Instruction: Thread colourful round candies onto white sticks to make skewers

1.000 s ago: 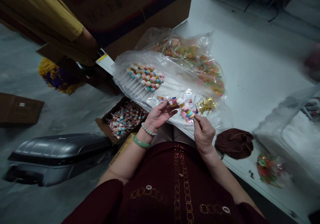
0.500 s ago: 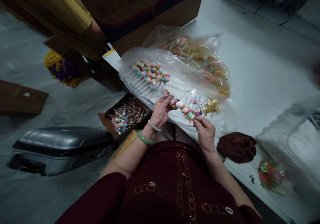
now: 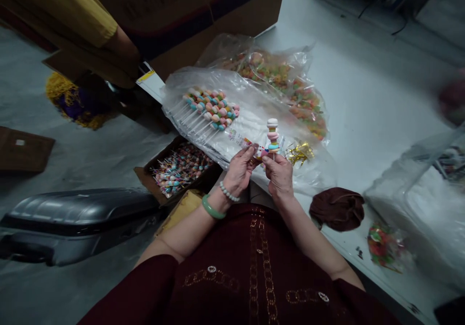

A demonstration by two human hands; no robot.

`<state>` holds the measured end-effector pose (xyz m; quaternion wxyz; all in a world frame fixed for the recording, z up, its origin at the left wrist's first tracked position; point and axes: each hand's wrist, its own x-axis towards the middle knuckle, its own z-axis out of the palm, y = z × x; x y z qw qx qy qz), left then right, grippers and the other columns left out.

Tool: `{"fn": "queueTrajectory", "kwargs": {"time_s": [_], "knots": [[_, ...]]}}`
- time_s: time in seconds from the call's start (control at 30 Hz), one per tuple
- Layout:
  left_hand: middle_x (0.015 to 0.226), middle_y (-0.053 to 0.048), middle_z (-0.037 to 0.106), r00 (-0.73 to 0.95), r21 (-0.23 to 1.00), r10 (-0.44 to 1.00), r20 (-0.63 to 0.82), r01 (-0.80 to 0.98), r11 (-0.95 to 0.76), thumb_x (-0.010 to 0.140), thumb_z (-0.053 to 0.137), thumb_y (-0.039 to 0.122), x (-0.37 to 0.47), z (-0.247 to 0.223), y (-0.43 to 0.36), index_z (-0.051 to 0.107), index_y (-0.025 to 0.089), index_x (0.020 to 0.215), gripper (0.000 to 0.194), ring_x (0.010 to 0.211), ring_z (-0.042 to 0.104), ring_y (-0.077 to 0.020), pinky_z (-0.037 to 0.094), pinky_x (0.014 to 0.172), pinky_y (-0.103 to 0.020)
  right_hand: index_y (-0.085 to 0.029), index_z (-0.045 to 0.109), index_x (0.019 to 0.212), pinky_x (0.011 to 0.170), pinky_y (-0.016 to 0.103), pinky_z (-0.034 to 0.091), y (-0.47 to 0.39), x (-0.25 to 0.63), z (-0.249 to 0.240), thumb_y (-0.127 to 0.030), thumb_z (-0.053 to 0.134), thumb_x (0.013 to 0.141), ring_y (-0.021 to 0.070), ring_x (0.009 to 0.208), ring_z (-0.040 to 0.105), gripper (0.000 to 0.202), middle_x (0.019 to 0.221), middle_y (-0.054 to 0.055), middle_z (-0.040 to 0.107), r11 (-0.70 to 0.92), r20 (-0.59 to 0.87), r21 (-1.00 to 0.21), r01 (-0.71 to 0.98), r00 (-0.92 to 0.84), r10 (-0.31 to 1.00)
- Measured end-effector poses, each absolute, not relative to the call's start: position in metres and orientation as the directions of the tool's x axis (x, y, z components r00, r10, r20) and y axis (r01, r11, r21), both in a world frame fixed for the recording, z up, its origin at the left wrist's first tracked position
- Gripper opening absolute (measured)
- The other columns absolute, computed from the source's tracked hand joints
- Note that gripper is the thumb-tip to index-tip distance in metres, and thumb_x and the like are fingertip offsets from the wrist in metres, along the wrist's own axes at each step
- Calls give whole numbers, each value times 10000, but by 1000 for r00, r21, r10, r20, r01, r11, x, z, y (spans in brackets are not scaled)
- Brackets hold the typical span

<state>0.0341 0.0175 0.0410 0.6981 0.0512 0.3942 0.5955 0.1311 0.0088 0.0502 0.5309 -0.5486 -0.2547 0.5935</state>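
Observation:
My right hand (image 3: pixel 279 174) is closed on the stick of a candy skewer (image 3: pixel 272 135), which stands upright with white, pink, blue and orange puffs. Beside it, my left hand (image 3: pixel 241 168) pinches a clear printed wrapper (image 3: pixel 237 136) that sticks out past the fingertips toward the upper left. The two hands almost touch. Past them lies a row of candy skewers (image 3: pixel 214 107) on a clear plastic sheet (image 3: pixel 254 107), sticks toward the lower left. Gold twist ties (image 3: pixel 301 153) lie just right of the upright skewer.
An open carton (image 3: pixel 147 172) full of wrapped skewers stands left of the table. Behind are bags of orange-green candy (image 3: pixel 301 92) and a large cardboard box (image 3: pixel 189 49). A dark red cloth (image 3: pixel 337 208) lies at right. A grey suitcase (image 3: pixel 80 218) and a person in yellow (image 3: pixel 83 5) are at left.
My right hand has moved left toward my left hand. The candy skewer, which lay slanted between both hands, now points upright, apart from the wrapper in my left hand.

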Motion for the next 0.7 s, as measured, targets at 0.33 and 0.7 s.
{"fn": "queueTrajectory", "kwargs": {"time_s": [0.33, 0.7], "knots": [[832, -39, 733, -25, 636, 901, -433, -717, 286, 704, 783, 245, 46, 43, 12, 729, 147, 834, 172, 749, 667, -134, 523, 749, -267, -173, 626, 670, 436, 209, 239, 11, 134, 46, -307, 789, 505, 58, 495, 367, 268, 560, -59, 536, -299, -396, -884, -358, 235, 888], [833, -34, 723, 31, 455, 852, -523, -835, 310, 801, 679, 198, 37, 32, 23, 682, 149, 841, 64, 790, 677, -140, 528, 841, -313, -166, 640, 742, 381, 202, 150, 13, 136, 38, -306, 814, 513, 23, 405, 270, 320, 515, -84, 499, -325, -458, -829, -456, 218, 862]]}}
